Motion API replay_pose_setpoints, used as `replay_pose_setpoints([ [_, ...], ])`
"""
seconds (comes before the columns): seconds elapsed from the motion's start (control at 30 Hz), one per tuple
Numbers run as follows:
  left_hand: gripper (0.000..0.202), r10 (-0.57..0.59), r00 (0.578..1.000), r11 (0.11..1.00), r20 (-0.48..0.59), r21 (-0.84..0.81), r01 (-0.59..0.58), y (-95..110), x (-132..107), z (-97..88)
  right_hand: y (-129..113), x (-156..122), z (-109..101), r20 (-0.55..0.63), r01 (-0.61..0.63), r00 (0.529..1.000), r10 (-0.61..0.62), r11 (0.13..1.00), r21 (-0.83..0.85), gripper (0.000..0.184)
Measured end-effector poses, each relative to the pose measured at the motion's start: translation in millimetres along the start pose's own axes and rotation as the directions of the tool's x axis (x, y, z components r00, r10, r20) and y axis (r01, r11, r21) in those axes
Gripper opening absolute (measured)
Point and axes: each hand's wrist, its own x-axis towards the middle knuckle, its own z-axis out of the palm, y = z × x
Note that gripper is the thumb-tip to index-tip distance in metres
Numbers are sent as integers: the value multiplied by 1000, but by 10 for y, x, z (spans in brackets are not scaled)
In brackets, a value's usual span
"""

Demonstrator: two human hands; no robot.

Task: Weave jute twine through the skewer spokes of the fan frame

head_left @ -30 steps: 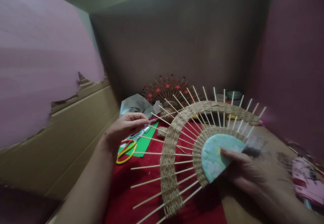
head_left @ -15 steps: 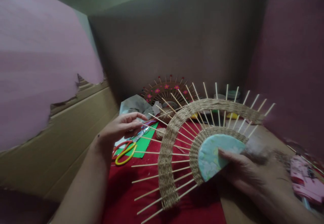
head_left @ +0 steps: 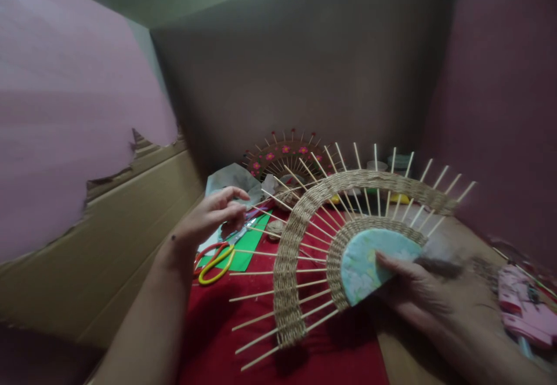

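A half-round woven fan with thin wooden sticks radiating from it is tilted over the red cloth. Two bands of twisted cord are woven across the sticks, and a light-blue patterned half-disc covers its centre. My right hand grips this centre, thumb on the front and the other fingers hidden behind. My left hand is by the stick tips on the fan's left side, its fingers bent but apart, with nothing seen in them. Scissors with one yellow and one red handle lie just below that hand.
Green paper lies under the scissors on the red cloth. A second fan with pink flowers stands at the back. A pink glue gun is at the right, and a torn cardboard panel lines the left wall.
The fan has turned slightly clockwise, its left-side sticks rising. My left hand stays near the tips, its fingers shifted slightly up and left. My right hand keeps its hold.
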Motion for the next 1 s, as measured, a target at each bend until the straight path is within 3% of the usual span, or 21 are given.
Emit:
replay_pose_setpoints([
  [0.13, 18, -120, 991, 990, 50, -74, 124, -97, 12, -70, 11, -12, -2, 23, -27, 999, 26, 1000, 7, 28],
  [0.23, 16, -128, 989, 982, 75, -129, 137, -155, 38, -43, 17, -23, -13, 39, -51, 998, 50, 999, 7, 26],
  [0.37, 15, -112, 974, 984, 195, -113, 136, -140, 97, 172, -2, -44, 3, 55, -52, 997, 51, 998, 23, 31],
  [0.47, 15, -87, 944, 994, 319, -30, 102, -69, 129, 385, -25, -47, 24, 44, -42, 998, 40, 998, 40, 32],
  [0.6, 16, -36, 897, 995, 440, -66, 72, -9, 115, 535, -35, -40, 49, 31, -42, 999, 41, 998, 48, 33],
  [0.87, 10, -14, 917, 985, 398, -152, 81, -12, 66, 463, -24, -30, 44, -7, -8, 1000, 9, 994, 108, 26],
  [1.0, 9, -26, 947, 989, 321, -129, 71, -32, 76, 394, -40, -17, 29, 7, -11, 1000, 10, 993, 120, 23],
])
